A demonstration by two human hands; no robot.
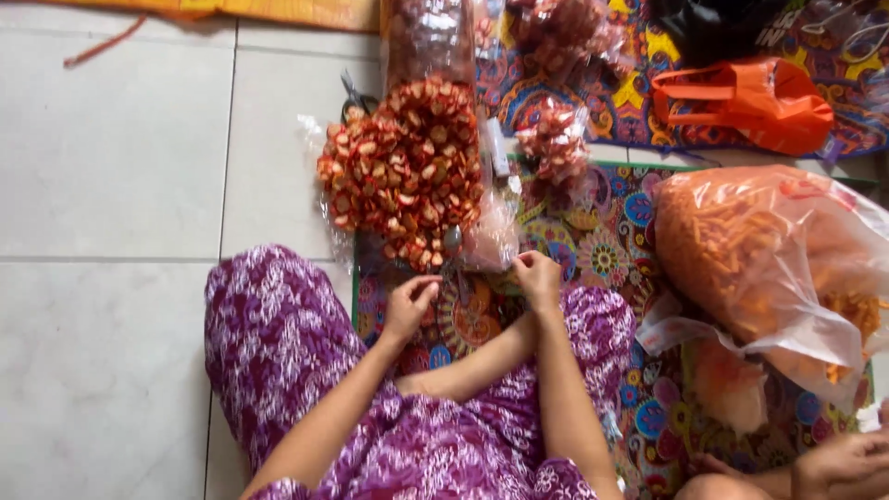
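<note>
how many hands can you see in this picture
3: the left hand and right hand at the heap of red snacks, another person's hand bottom right. Others may be hidden.

The floor (111,185) is made of big, pale, shiny tiles. A bright mat with many colours and round flower patterns (602,250) lies flat on it. A clear plastic bag full of small red and cream snack pieces (407,167) lies partly on the mat and partly on the tiles. A big clear bag of orange snack sticks (769,259) sits on the mat. An orange cloth bag (750,102) lies farther back.
</note>
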